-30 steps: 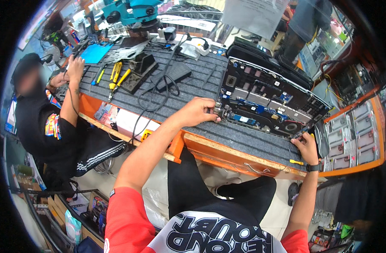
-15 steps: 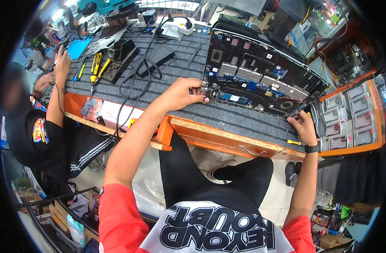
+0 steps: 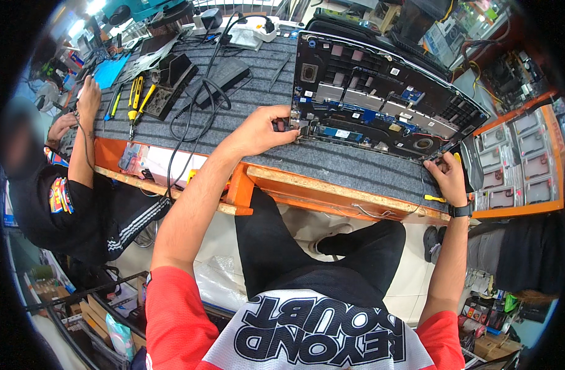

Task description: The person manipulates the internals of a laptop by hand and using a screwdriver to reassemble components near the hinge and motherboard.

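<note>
An opened laptop stands tilted up on the grey striped mat, its circuit boards, speakers and fan bared toward me. My left hand pinches the laptop's lower left corner between thumb and curled fingers. At the lower right corner, my right hand grips the edge with thumb and fingertips; a black watch is on that wrist. Behind the bared side lies another dark part of the laptop, mostly hidden. A small yellow tool rests on the mat near my right wrist.
To the left lie a black cable, a black adapter, a yellow screwdriver and a dark tray. A person's arm rests at the bench's left end. An orange case of clear boxes stands at right.
The laptop's bared side has swung slightly toward me and left, looking a little larger. Both hands have kept their hold on its corners. The head view has shifted slightly.
</note>
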The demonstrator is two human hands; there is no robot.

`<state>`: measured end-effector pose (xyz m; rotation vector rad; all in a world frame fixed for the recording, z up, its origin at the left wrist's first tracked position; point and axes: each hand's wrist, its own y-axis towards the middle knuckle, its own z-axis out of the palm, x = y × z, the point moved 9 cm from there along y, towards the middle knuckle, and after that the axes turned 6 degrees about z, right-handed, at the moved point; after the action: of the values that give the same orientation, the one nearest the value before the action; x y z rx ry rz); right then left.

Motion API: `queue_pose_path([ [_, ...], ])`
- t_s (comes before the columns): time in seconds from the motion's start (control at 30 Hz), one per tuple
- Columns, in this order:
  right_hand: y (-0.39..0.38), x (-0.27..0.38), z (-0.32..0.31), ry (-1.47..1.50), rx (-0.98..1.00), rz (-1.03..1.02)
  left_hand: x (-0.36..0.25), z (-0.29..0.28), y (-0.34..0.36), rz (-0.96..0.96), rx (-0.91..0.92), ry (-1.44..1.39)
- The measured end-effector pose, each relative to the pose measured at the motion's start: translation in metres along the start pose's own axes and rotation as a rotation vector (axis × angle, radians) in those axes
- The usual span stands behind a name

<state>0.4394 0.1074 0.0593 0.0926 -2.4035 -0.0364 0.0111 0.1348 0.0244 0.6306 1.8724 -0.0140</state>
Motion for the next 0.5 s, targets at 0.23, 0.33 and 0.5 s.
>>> queue_pose_path([
  [0.23,0.000,-0.012,0.001,0.064,-0.026,0.024,-0.007,0.002,0.001,0.059,-0.005,0.039],
  [0.33,-0.005,-0.014,-0.004,0.020,-0.042,0.075,-0.008,0.006,0.001,0.078,0.011,-0.017],
  [0.5,-0.001,-0.012,-0.008,0.042,0.000,0.089,-0.011,0.005,0.000,0.045,0.051,-0.111],
])
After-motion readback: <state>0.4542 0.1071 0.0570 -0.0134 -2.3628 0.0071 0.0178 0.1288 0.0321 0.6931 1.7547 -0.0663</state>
